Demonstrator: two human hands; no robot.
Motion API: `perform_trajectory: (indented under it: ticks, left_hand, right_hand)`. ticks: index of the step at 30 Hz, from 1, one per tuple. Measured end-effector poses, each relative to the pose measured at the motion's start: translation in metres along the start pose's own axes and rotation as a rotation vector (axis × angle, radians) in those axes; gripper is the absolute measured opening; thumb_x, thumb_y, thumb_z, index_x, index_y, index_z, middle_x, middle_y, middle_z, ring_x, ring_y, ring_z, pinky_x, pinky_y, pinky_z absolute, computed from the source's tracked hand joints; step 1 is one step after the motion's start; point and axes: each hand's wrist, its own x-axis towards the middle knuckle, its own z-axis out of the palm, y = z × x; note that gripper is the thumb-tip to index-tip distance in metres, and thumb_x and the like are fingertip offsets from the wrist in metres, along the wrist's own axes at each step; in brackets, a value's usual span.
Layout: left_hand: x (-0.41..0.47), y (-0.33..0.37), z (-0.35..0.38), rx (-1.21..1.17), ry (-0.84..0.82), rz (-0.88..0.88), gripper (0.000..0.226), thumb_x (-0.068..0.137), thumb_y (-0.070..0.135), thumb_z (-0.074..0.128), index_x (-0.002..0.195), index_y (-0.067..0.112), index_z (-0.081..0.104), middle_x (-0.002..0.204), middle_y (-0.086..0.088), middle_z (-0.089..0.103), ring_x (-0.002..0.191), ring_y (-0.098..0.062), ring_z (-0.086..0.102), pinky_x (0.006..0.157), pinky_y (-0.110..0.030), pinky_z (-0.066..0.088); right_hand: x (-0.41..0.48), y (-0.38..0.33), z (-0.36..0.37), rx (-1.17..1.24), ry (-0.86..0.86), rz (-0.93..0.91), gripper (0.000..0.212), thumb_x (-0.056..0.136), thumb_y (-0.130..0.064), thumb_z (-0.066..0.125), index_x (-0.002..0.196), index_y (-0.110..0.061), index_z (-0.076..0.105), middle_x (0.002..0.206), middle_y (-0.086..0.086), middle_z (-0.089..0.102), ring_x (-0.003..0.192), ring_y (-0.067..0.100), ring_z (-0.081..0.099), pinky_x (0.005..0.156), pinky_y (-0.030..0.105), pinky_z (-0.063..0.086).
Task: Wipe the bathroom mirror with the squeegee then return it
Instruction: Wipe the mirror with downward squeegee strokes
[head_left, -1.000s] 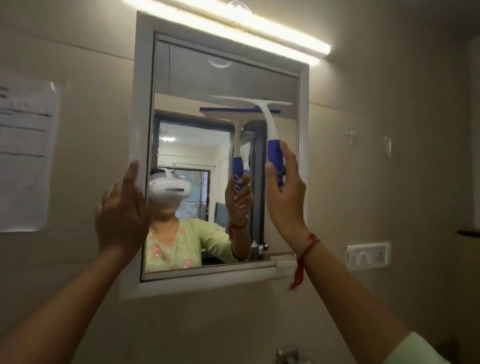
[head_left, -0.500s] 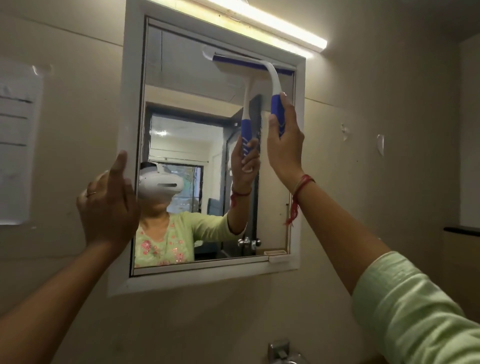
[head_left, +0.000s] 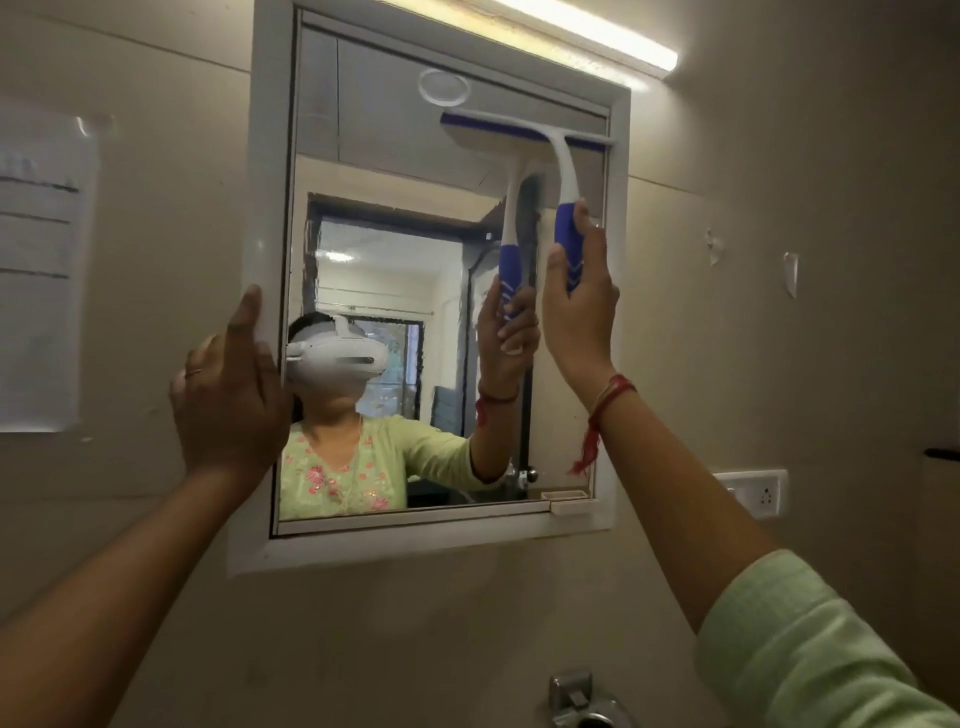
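Observation:
A white-framed bathroom mirror (head_left: 395, 171) hangs on the beige wall. The squeegee (head_left: 563, 171) is white with a blue grip, and its blade lies flat against the glass near the upper right corner. My right hand (head_left: 579, 312) is shut on the blue grip below the blade. My left hand (head_left: 231, 400) presses on the left side of the mirror frame, fingers closed around its edge. The glass reflects the squeegee, the hand and a person in a green top.
A lit tube light (head_left: 587, 36) runs above the mirror. A paper sheet (head_left: 41, 280) is stuck to the wall at the left. At the right sit a white switch plate (head_left: 758, 491) and small wall hooks (head_left: 789, 273). A metal tap (head_left: 576, 696) shows at the bottom.
The squeegee rose to the mirror's top edge half a second ago and has now slid a little way down the right side. My left hand stays on the frame.

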Motion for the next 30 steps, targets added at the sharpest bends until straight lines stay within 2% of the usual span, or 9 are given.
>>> perform_trajectory:
  ticks: [5, 8, 10, 13, 17, 22, 25, 28, 30]
  left_hand:
    - [0.000, 0.000, 0.000, -0.029, 0.000, 0.023, 0.048, 0.095, 0.030, 0.025, 0.143, 0.024, 0.028, 0.104, -0.023, 0.060, 0.093, -0.041, 0.053, 0.078, -0.051, 0.040]
    - [0.001, -0.002, 0.001, -0.034, 0.016, 0.028, 0.047, 0.095, 0.029, 0.025, 0.142, 0.022, 0.030, 0.108, -0.023, 0.060, 0.094, -0.042, 0.053, 0.076, -0.050, 0.040]
    - [0.000, -0.002, 0.001, -0.038, 0.017, 0.024, 0.047, 0.095, 0.029, 0.026, 0.142, 0.023, 0.030, 0.109, -0.023, 0.060, 0.095, -0.042, 0.053, 0.077, -0.051, 0.041]
    - [-0.001, -0.001, 0.001, -0.040, 0.012, 0.021, 0.046, 0.096, 0.027, 0.027, 0.142, 0.023, 0.030, 0.110, -0.023, 0.059, 0.096, -0.043, 0.052, 0.078, -0.052, 0.041]
    - [-0.002, 0.000, -0.001, -0.048, 0.004, 0.017, 0.045, 0.096, 0.023, 0.029, 0.142, 0.020, 0.030, 0.110, -0.025, 0.059, 0.096, -0.044, 0.051, 0.078, -0.052, 0.040]
    - [-0.002, 0.001, -0.002, -0.053, -0.005, 0.025, 0.046, 0.097, 0.023, 0.030, 0.142, 0.020, 0.030, 0.116, -0.025, 0.057, 0.100, -0.045, 0.050, 0.080, -0.054, 0.041]
    - [-0.002, 0.001, -0.002, -0.051, -0.002, 0.022, 0.045, 0.097, 0.022, 0.031, 0.142, 0.020, 0.030, 0.119, -0.025, 0.056, 0.102, -0.045, 0.049, 0.081, -0.055, 0.040]
    - [-0.001, 0.000, -0.002, -0.059, 0.004, 0.018, 0.045, 0.097, 0.021, 0.031, 0.142, 0.021, 0.030, 0.118, -0.024, 0.057, 0.101, -0.045, 0.049, 0.081, -0.054, 0.041]
    - [-0.001, 0.000, -0.001, -0.062, 0.000, 0.020, 0.045, 0.097, 0.022, 0.030, 0.142, 0.022, 0.030, 0.114, -0.025, 0.058, 0.098, -0.045, 0.050, 0.078, -0.053, 0.041]
  right_hand:
    - [-0.011, 0.003, 0.004, 0.017, -0.002, 0.016, 0.044, 0.098, -0.020, 0.043, 0.140, -0.015, 0.034, 0.113, 0.004, 0.060, 0.067, -0.004, 0.059, 0.061, 0.008, 0.050]
    - [-0.042, 0.013, -0.003, -0.011, -0.011, 0.031, 0.044, 0.098, -0.024, 0.042, 0.141, -0.019, 0.033, 0.097, 0.002, 0.064, 0.059, 0.000, 0.060, 0.056, 0.013, 0.052]
    - [-0.052, 0.016, -0.006, -0.004, -0.019, 0.020, 0.044, 0.098, -0.024, 0.042, 0.141, -0.019, 0.033, 0.088, -0.008, 0.062, 0.059, -0.001, 0.059, 0.055, 0.009, 0.050]
    - [-0.036, 0.011, -0.005, -0.021, -0.008, 0.009, 0.043, 0.098, -0.022, 0.043, 0.140, -0.016, 0.034, 0.094, -0.018, 0.055, 0.063, -0.005, 0.058, 0.057, 0.006, 0.048]
    - [-0.027, 0.004, -0.003, -0.047, -0.021, 0.022, 0.044, 0.099, -0.022, 0.042, 0.142, -0.016, 0.032, 0.103, -0.001, 0.059, 0.062, 0.001, 0.059, 0.059, 0.009, 0.051]
    - [-0.082, 0.015, -0.018, -0.001, -0.070, 0.055, 0.040, 0.099, -0.026, 0.040, 0.138, -0.030, 0.031, 0.087, 0.002, 0.062, 0.060, -0.002, 0.059, 0.053, 0.008, 0.049]
    - [-0.095, 0.013, -0.024, 0.036, -0.067, 0.072, 0.039, 0.098, -0.022, 0.042, 0.134, -0.034, 0.032, 0.085, -0.017, 0.059, 0.065, -0.007, 0.059, 0.053, 0.003, 0.044]
    - [-0.074, 0.007, -0.022, 0.017, -0.048, 0.077, 0.039, 0.098, -0.018, 0.044, 0.136, -0.024, 0.035, 0.085, -0.036, 0.057, 0.068, -0.013, 0.057, 0.054, -0.001, 0.042]
    - [-0.064, 0.005, -0.020, 0.002, -0.045, 0.073, 0.040, 0.098, -0.017, 0.044, 0.137, -0.019, 0.035, 0.085, -0.036, 0.056, 0.070, -0.015, 0.057, 0.056, -0.001, 0.042]
